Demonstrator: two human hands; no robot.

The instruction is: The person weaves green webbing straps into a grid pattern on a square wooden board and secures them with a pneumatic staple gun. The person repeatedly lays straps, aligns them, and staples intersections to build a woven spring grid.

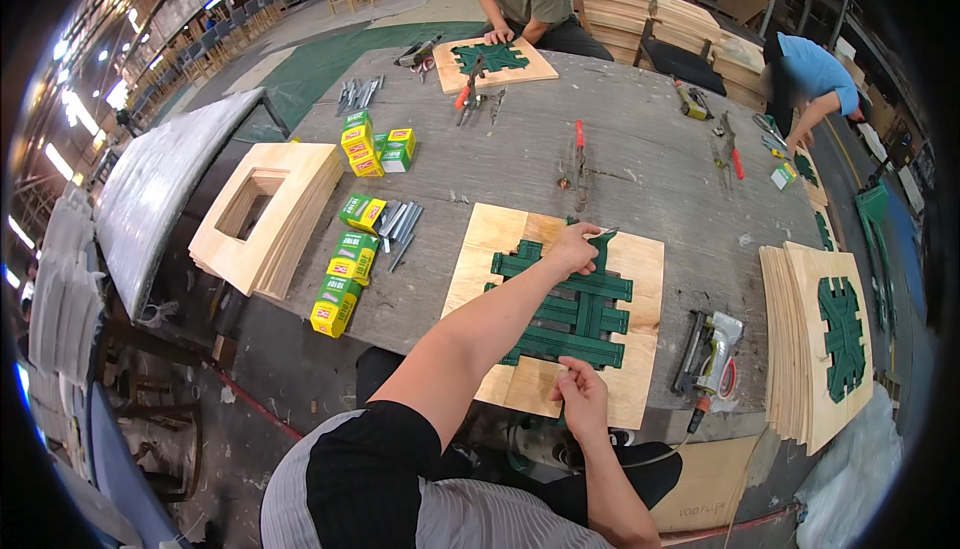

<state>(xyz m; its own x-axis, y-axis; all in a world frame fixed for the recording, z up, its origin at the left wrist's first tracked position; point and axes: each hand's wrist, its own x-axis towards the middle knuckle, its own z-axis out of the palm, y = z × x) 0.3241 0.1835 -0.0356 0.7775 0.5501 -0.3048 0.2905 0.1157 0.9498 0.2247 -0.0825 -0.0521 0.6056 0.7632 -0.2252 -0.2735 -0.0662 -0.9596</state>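
A square plywood panel [640,389] lies before me on the table, with dark green webbing straps [575,311] woven across its middle. My left hand [575,249] reaches over the panel to its far side, fingers closed on the end of a green strap. A loose strap tip stands up beside those fingers. At the panel's near edge my right hand [582,397] is closed, with thumb and fingertips together. Whatever is between them is too small to tell. A pneumatic staple gun [718,349] rests to the right of the panel.
Staple boxes [350,254] and metal staple strips [402,224] lie left, near a stack of cut-out plywood frames [300,189]. A red-handled tool [579,144] lies beyond the panel. Finished-looking webbed panels [795,349] stack at right. Two people work at the table's far side and right.
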